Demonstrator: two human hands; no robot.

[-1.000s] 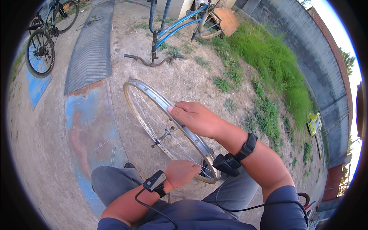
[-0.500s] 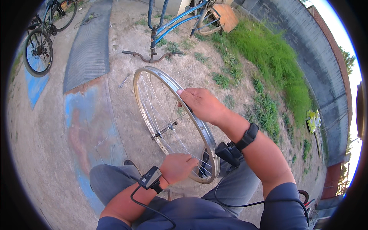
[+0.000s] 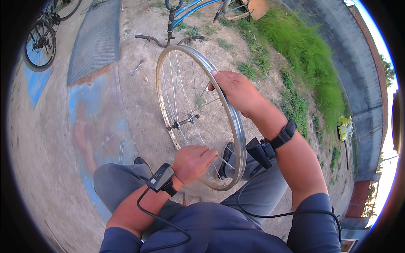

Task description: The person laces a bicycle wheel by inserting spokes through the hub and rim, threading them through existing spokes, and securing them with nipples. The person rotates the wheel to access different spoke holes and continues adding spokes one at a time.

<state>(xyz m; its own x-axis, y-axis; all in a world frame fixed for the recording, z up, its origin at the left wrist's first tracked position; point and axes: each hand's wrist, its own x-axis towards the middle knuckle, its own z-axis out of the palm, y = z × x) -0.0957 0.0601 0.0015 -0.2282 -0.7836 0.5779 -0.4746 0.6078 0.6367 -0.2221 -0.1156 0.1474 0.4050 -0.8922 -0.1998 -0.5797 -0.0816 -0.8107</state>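
Note:
A tyreless bicycle wheel (image 3: 236,126) with a silver rim, thin spokes and a hub (image 3: 183,122) stands tilted between my legs. My right hand (image 3: 234,90) is closed on the upper right of its rim, thumb along the outer face. My left hand (image 3: 195,162) is closed at the wheel's lower part, thumb and fingers at a spoke on the inner side of the rim; its fingertips are partly hidden. Both wrists carry strapped black devices with cables.
A blue bicycle frame (image 3: 187,13) with rusty handlebars (image 3: 158,41) lies ahead. A bicycle (image 3: 40,46) is upper left beside a ridged mat (image 3: 93,42), a blue-stained board (image 3: 101,114) and a wrench (image 3: 136,68). Green grass (image 3: 303,50) and a concrete wall (image 3: 354,80) line the right.
The wheel has risen and turned more upright, its top moving up and to the right. Both my hands have moved up with it, the left one also shifting slightly.

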